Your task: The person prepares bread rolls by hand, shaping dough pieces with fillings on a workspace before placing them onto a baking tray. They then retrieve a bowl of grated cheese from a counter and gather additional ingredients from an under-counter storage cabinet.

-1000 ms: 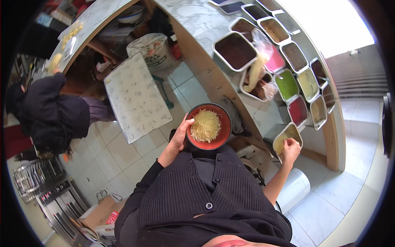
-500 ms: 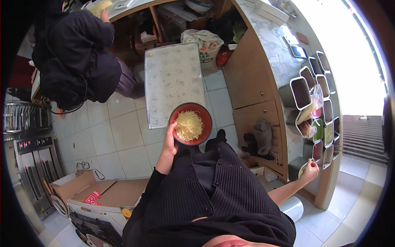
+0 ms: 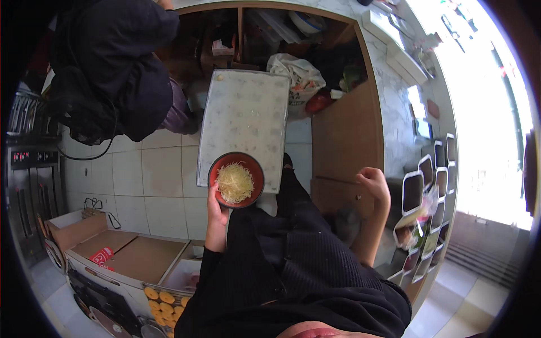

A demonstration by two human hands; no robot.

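Observation:
My left hand [image 3: 218, 214] grips the left edge of a round bowl [image 3: 258, 169], red inside and dark on the outer rim, and holds it level in front of my legs. Pale thin shreds [image 3: 235, 182], like noodles or shredded cabbage, are heaped in it. Raised to the right, over the cabinet front, my right hand [image 3: 374, 183] has its fingers curled in; whatever they hold, if anything, is hidden. The bowl overlaps the near end of a white slab-topped chest [image 3: 248, 112] in this view.
Several metal containers [image 3: 412, 191] line the right counter [image 3: 394, 96]. A person in dark clothes [image 3: 121, 62] stands at the far left. Flattened cardboard [image 3: 135, 259] and round yellow pieces [image 3: 163, 304] lie lower left. A white bag [image 3: 298, 73] leans beyond the slab.
My right hand has left the container at the counter's near end and come inward and forward. The bowl in my left hand has shifted left in view. My view has turned.

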